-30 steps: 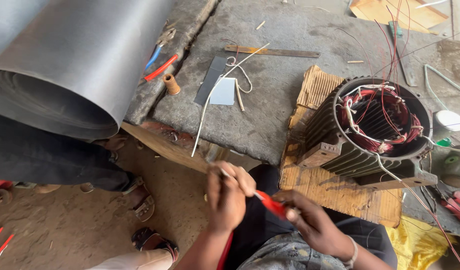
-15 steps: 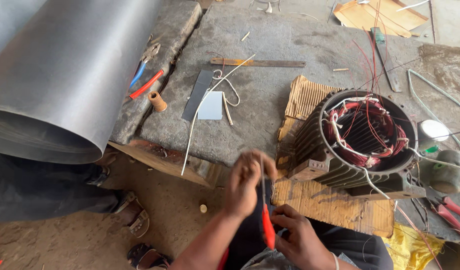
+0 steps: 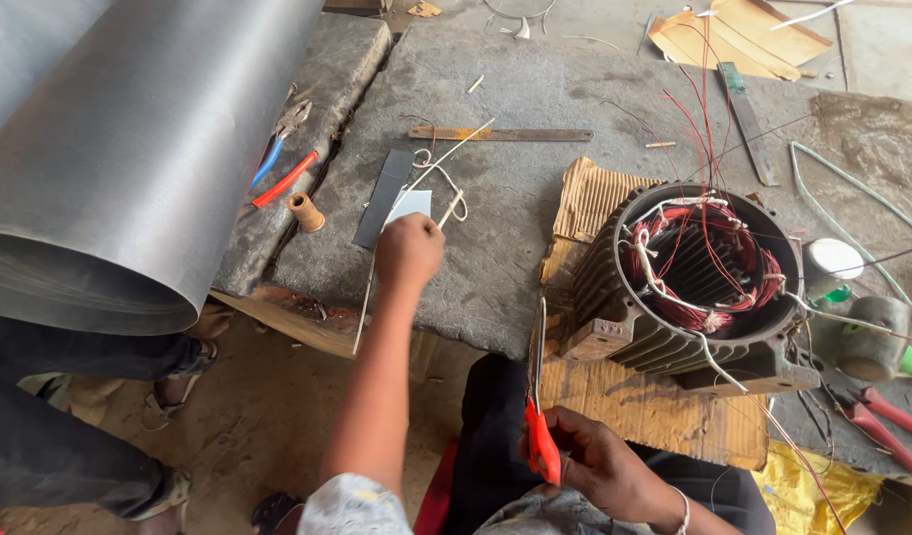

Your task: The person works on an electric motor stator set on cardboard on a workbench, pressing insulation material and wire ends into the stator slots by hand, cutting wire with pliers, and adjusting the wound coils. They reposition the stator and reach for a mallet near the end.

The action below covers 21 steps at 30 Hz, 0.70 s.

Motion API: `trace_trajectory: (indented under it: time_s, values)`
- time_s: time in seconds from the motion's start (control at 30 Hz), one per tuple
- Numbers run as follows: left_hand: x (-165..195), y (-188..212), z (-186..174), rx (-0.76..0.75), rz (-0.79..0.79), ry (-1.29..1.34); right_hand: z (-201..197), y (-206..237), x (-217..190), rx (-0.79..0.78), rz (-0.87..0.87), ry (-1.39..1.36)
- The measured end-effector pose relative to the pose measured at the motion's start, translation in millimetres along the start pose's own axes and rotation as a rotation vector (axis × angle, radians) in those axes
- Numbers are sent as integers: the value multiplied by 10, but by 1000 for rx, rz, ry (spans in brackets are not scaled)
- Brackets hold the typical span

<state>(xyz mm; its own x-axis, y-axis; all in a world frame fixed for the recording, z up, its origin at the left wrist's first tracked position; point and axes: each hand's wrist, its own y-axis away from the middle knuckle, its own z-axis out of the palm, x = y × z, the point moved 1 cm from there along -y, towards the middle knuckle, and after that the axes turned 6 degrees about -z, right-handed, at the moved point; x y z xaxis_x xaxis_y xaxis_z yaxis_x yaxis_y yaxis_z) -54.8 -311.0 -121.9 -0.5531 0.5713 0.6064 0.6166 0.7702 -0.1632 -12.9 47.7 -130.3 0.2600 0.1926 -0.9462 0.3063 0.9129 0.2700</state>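
My left hand (image 3: 408, 253) reaches out over the stone slab (image 3: 535, 208), fingers closed around a thin white sleeve strip (image 3: 369, 297) that runs down past the slab's edge. It is beside a small white card (image 3: 413, 204) and a dark grey strip (image 3: 383, 196). My right hand (image 3: 602, 466) stays low near my lap, gripping red-handled scissors (image 3: 539, 396) with the blades pointing up. A motor stator (image 3: 698, 282) with red copper windings sits on cardboard (image 3: 664, 406) to the right.
A big grey sheet roll (image 3: 119, 149) fills the left. Pliers with blue and red handles (image 3: 282, 163), a thread spool (image 3: 304, 211) and a metal ruler (image 3: 500, 134) lie on the slab. Red-handled pliers (image 3: 887, 416) and a mallet (image 3: 877, 342) lie far right. Another person's legs (image 3: 69, 416) stand at left.
My left hand left the scissors area near my lap and stretched forward onto the slab to the white strip. My right hand stayed low with the scissors.
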Motion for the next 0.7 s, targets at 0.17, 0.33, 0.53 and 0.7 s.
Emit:
trace_trajectory:
  time_s: [0.17,0.33,0.53,0.7]
  values:
    - [-361,187,-412,-534,-223,987,13,-151,32,-157,-146,-151]
    - [-591,500,-731,-597,-264,1045,213,-515,82,-134,-52,-168]
    - [-663,663,-672,-563,-186,1022,444,-888,84,-134,-65,-185]
    - [-685,663,-619,-573,-205,806,517,-1062,95,-55,-2,-276]
